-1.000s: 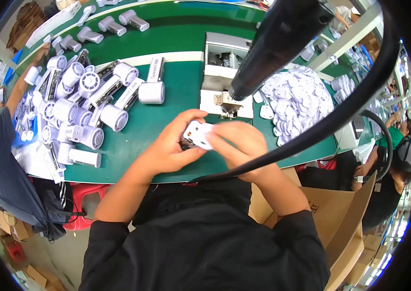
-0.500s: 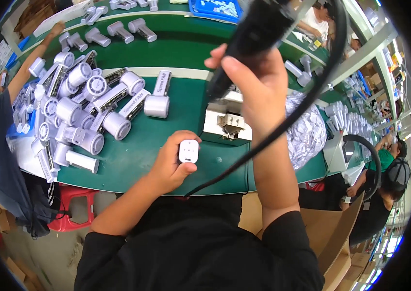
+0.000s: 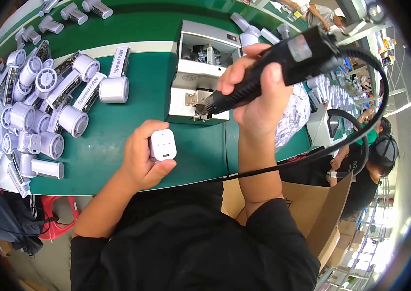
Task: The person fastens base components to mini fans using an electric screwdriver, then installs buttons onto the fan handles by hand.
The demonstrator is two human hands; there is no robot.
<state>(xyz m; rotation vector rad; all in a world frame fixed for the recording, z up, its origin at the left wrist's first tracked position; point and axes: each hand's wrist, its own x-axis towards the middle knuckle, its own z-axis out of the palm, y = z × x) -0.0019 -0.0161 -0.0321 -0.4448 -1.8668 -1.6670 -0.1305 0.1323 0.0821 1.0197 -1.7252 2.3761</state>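
My right hand (image 3: 263,97) grips a black corded electric screwdriver (image 3: 283,60) that slants down to the left. Its nose meets the metal outlet (image 3: 196,99) at the front of a grey box-shaped screw feeder (image 3: 191,77); the bit's exact contact is hidden. Lower and to the left, my left hand (image 3: 140,157) is closed around a white handheld fan (image 3: 163,144). That fan points end-on toward me, showing small holes and a slot in its end face; the rest of it is out of sight.
Several white fans (image 3: 45,116), some with exposed circuit boards, are heaped on the green table (image 3: 103,160) at left. A black cable (image 3: 312,157) loops across the right side. A bag of white parts (image 3: 293,116) lies beyond my right forearm; an open carton (image 3: 307,203) stands below.
The screwdriver has come down from above the feeder and tilted, its nose now at the feeder's outlet. My left hand still holds the fan. The whole view has shifted, with the feeder showing more fully.
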